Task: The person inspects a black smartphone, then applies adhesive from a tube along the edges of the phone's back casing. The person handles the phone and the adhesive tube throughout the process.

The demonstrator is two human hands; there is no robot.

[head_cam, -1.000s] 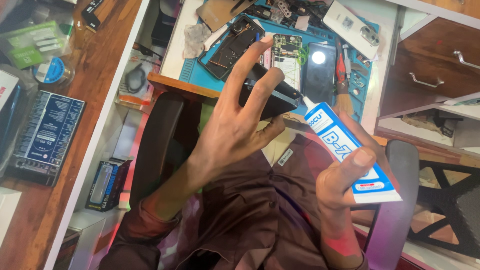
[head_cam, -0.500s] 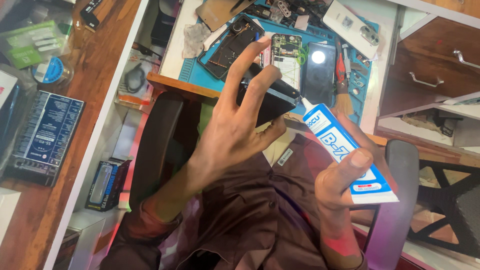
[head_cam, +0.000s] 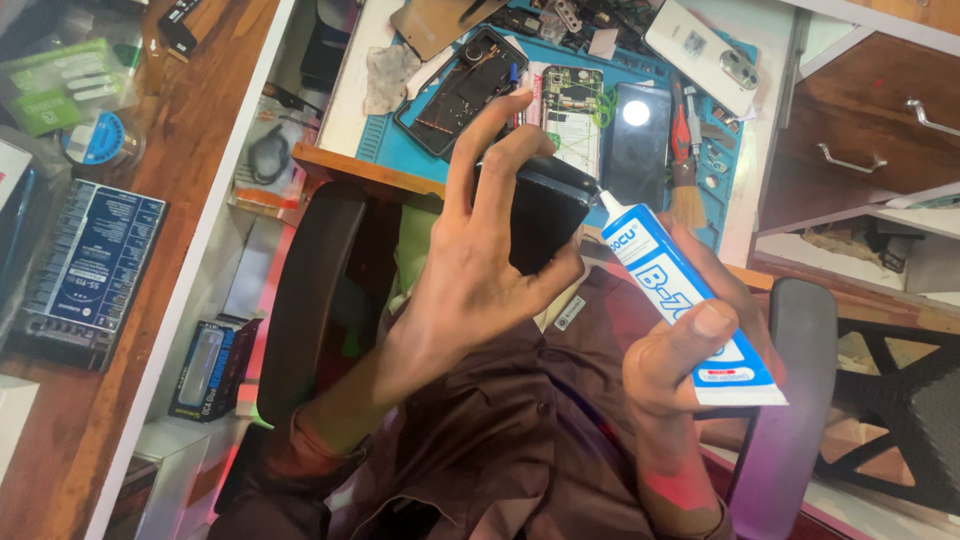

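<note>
Glue tube (head_cam: 690,300), gripped in our right hand (head_cam: 680,370), now touches its nozzle to the black phone (head_cam: 540,215) clasped in our left hand (head_cam: 480,270); before, they were apart.

Layout: hands over my lap, workbench beyond.

My left hand (head_cam: 480,270) gripped the phone (head_cam: 540,215), and to its right my right hand (head_cam: 690,350) held the glue tube (head_cam: 680,300), its nozzle touching the phone's right edge. Behind both, the work mat (head_cam: 400,150) lay on the desk (head_cam: 345,90), carrying an opened phone frame (head_cam: 455,85), a circuit board (head_cam: 570,115) to its right, then a second handset (head_cam: 640,130) and a brush (head_cam: 687,195). A drawer (head_cam: 860,130) stood at far right. The boxed kit (head_cam: 90,270) lay on the side table (head_cam: 190,150) at left.
</note>
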